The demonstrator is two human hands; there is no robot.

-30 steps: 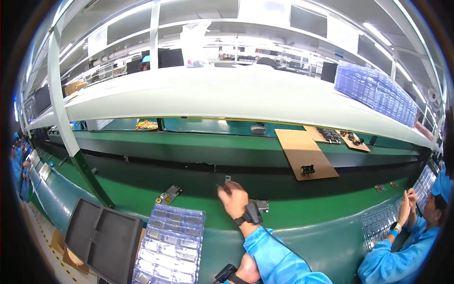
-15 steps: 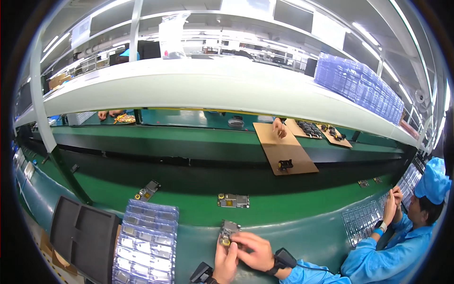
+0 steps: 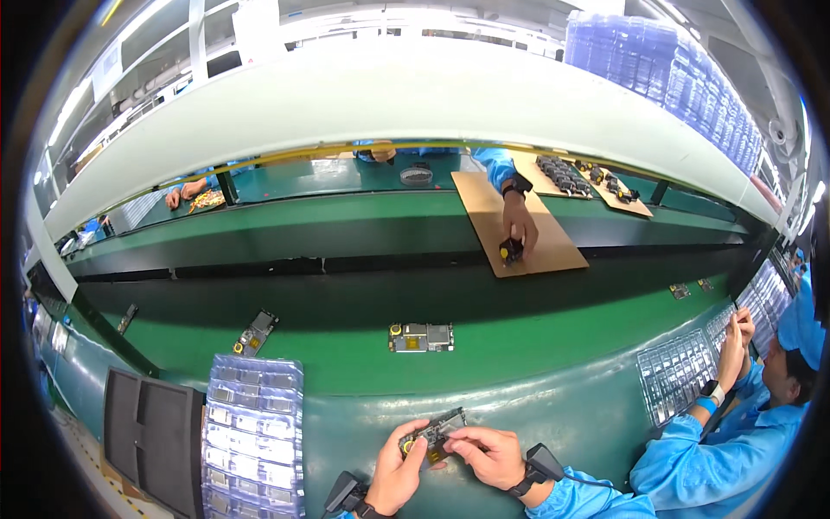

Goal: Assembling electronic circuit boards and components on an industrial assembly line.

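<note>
A dark circuit board (image 3: 443, 425) with a round yellow part at one end lies tilted in my left hand (image 3: 396, 474), whose thumb presses on its near side. From the right, my right hand (image 3: 491, 456) reaches the board with thumb and fingers pinched together at its edge. Whatever may be between those fingertips is too small to make out. Straight beyond, another circuit board (image 3: 421, 338) lies flat on the green belt (image 3: 337, 363). A third board (image 3: 256, 333) rests at an angle farther left.
Clear plastic trays (image 3: 253, 432) are stacked left of my hands, beside a black tray (image 3: 151, 428). At right a co-worker in blue (image 3: 718, 458) sits by more clear trays (image 3: 674, 368). Across the belt, another person's hand (image 3: 519, 221) is over a brown board (image 3: 553, 251). A white shelf (image 3: 415, 95) spans above.
The held board has turned from upright to slanting rightward, and my right hand has shifted to its right edge. Across the belt, the other person's hand has come down onto a small black part.
</note>
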